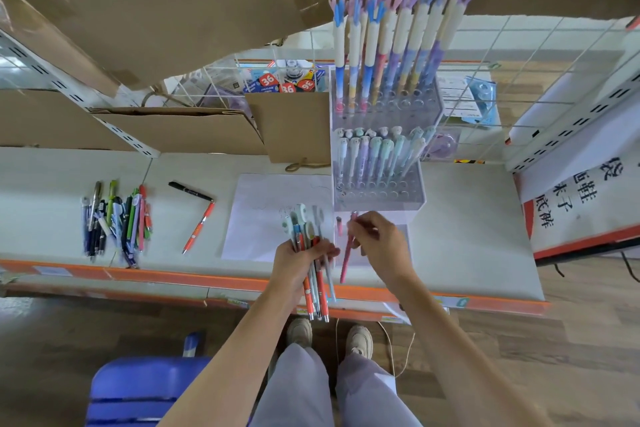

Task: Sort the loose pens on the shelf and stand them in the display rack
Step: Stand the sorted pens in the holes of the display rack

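My left hand (299, 258) grips a bundle of several pens (313, 274), orange, white and pale blue, held upright over the shelf's front edge. My right hand (379, 239) pinches a single pink pen (347, 255) just in front of the clear tiered display rack (381, 198). The rack's lowest tier holds one short pink pen (339, 225); its middle tier holds several pastel pens (374, 159) and the top tier tall pens with finned caps (391, 42). A loose pile of mixed pens (116, 222) lies at the left of the white shelf (467, 236).
A black marker (189, 191) and an orange pen (199, 227) lie apart between the pile and a white sheet of paper (263, 215). Cardboard boxes (180, 128) stand behind. A wire grid panel (519, 80) is at the back right. A blue stool (145, 392) sits below left.
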